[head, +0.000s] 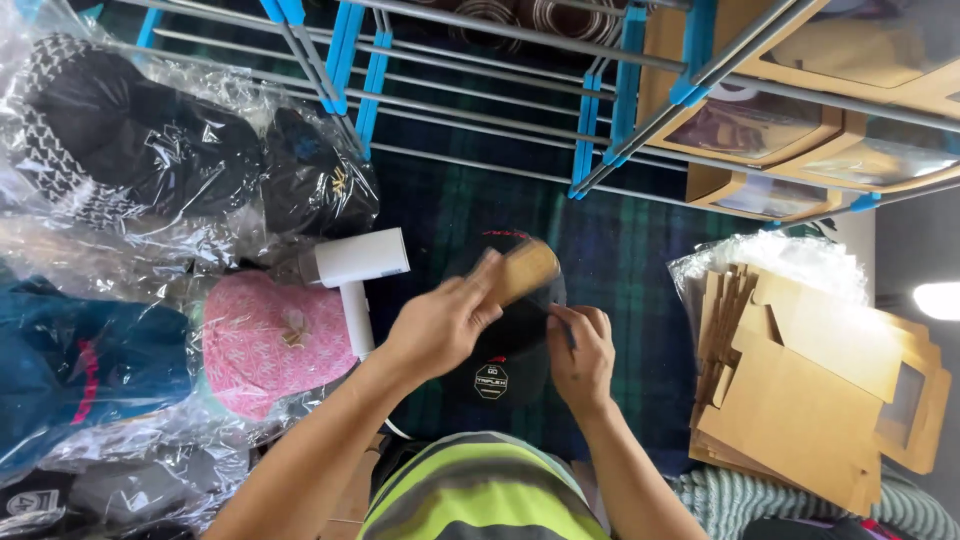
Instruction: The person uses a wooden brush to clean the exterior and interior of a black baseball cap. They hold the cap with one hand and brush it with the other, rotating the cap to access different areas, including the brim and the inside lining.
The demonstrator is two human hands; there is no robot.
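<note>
A black cap (pixel 505 345) with a round sticker on its brim lies on a dark green plaid cloth (pixel 620 250) in front of me. My left hand (pixel 445 320) grips a wooden brush (pixel 522 270) and presses it onto the cap's crown. My right hand (pixel 582 350) pinches the cap's right edge and holds it in place.
A white hair dryer (pixel 355 275) lies beside a pink cap (pixel 270 340). Bagged caps in clear plastic (pixel 130 150) pile up at left. Flat cardboard boxes (pixel 810 380) are stacked at right. A grey and blue rack (pixel 600 110) with window boxes (pixel 790 120) stands behind.
</note>
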